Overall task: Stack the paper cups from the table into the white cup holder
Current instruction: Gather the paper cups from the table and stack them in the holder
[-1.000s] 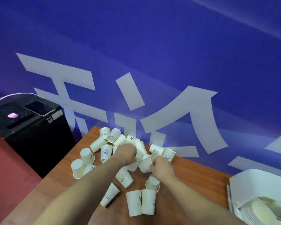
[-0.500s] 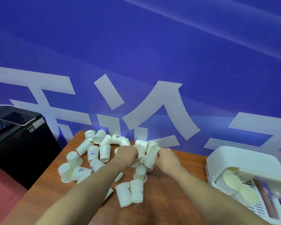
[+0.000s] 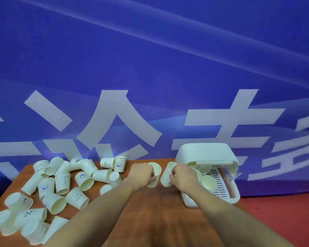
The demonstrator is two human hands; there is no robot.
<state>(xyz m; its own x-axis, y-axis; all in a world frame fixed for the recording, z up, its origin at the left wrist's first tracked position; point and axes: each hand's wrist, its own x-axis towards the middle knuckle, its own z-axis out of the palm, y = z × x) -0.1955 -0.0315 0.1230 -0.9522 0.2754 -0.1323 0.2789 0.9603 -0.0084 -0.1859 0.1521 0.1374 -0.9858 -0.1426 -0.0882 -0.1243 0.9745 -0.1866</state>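
My right hand [image 3: 183,177] hid part of the holder's [image 3: 205,154] cups; the frame's left edge cut off the cup pile [image 3: 48,193], blurred.

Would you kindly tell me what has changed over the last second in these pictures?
Both hands left the pile and moved right toward the white plastic cup holder. The left hand now holds one white paper cup; the right hand holds another. The scattered paper cups lie much as before on the brown wooden table.
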